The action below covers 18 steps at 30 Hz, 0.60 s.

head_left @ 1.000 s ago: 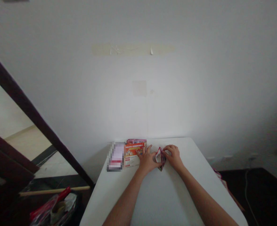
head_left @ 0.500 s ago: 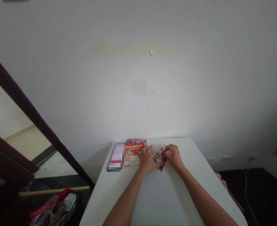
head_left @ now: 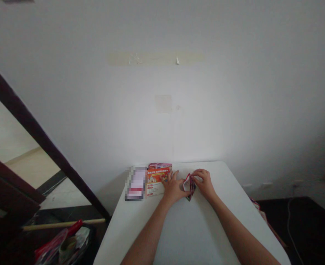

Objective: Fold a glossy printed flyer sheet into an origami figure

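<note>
Small and colourfully printed, a folded paper [head_left: 192, 186] with a white inside stands on the table between my hands, its folds spread partly apart. My left hand [head_left: 173, 188] holds its left side with thumb and index finger. The other fingers of that hand are spread over the edge of an orange and white printed leaflet [head_left: 155, 187]. At the paper's upper right edge, my right hand [head_left: 203, 181] pinches it between thumb and fingers, closed. Behind the orange leaflet lie more printed leaflets [head_left: 160, 165].
A phone-like object [head_left: 136, 184], blurred by pixels, lies left of the leaflets on the white table [head_left: 187, 235]. The table's back edge meets a wall [head_left: 220, 110]. A bag-lined bin [head_left: 68, 244] stands on the floor at lower left.
The folded paper's upper part has shifted slightly under my right fingers. Both hands stay in nearly the same place.
</note>
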Available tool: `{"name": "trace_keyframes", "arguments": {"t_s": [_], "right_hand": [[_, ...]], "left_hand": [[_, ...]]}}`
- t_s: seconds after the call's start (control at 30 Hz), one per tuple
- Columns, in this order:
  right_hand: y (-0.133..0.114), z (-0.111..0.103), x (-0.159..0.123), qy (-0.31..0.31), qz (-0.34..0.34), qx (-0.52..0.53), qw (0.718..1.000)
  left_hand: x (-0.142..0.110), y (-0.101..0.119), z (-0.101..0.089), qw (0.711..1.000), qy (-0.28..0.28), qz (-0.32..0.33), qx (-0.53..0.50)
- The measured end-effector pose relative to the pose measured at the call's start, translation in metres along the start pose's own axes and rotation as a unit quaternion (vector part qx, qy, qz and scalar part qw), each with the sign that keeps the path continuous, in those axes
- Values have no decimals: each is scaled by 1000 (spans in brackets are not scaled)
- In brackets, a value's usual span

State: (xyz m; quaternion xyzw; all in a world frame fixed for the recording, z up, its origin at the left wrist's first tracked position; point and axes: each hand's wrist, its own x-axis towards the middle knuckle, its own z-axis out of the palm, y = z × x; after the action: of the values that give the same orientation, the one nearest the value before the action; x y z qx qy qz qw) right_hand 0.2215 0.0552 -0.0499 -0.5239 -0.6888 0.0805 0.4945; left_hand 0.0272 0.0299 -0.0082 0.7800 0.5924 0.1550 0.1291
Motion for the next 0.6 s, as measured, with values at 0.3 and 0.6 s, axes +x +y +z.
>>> {"name": "trace_keyframes", "arguments": {"t_s": [0.3, 0.6], "right_hand": [[-2, 1, 0, 23, 12, 7, 1000], [-9, -4, 1, 16, 0, 22, 1000]], "left_hand": [[0, -1, 1, 1000, 1, 9, -4], [3, -5, 8, 1000, 4, 11, 5]]}}
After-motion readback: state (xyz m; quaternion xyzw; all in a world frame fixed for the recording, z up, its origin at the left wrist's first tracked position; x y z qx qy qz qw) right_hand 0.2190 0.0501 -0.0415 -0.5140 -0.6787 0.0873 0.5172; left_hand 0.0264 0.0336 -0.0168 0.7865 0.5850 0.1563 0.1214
